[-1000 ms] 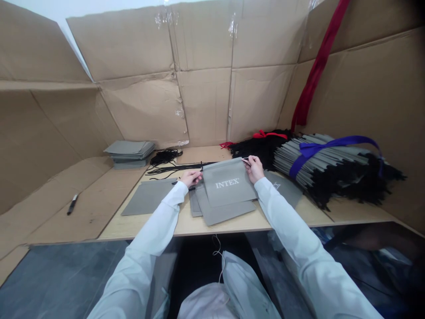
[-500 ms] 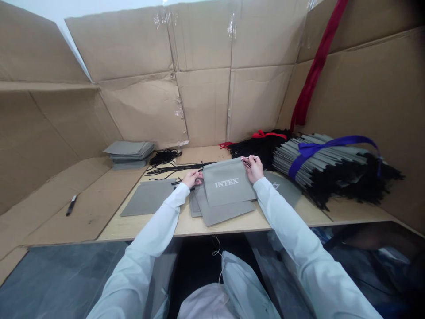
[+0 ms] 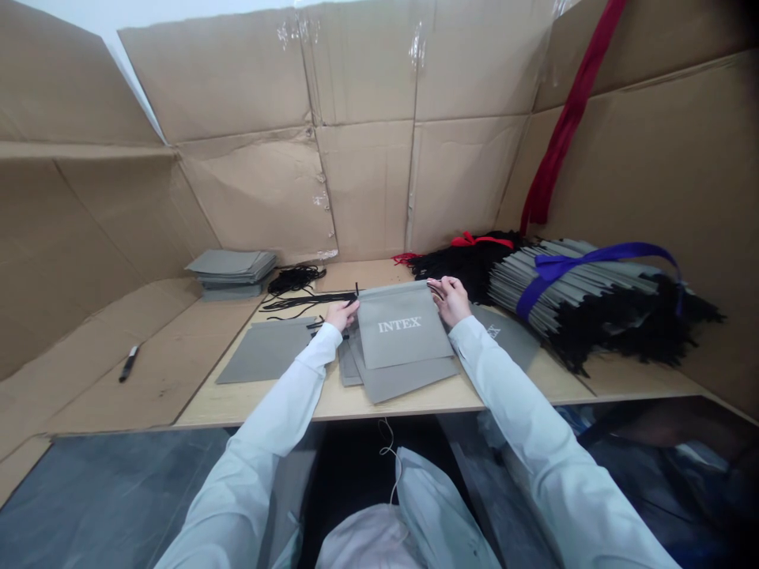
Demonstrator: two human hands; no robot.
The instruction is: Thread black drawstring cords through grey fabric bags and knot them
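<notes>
A grey drawstring bag (image 3: 403,340) printed INTEX is held up between my two hands, tilted toward me. My left hand (image 3: 342,314) is closed at its upper left corner, where a short black cord end sticks up. At the upper right corner my right hand (image 3: 451,300) pinches the bag's edge, with dark cord by the fingers. More grey bags (image 3: 409,381) lie directly beneath it. Left of them a flat grey bag (image 3: 261,356) rests on the table, black cord at its right end. Another printed bag (image 3: 510,340) lies partly behind my right forearm.
Loose black cords (image 3: 296,278) lie behind my left hand, beside a stack of grey bags (image 3: 231,273). A bag bundle tied with purple ribbon (image 3: 569,273) and a black cord pile (image 3: 456,265) stand at right. A marker (image 3: 129,363) lies left. Cardboard walls (image 3: 368,182) enclose the table.
The held bag has shifted slightly left, and its top edge has become straighter. My left hand has moved up a little to the bag's corner; the right has barely moved.
</notes>
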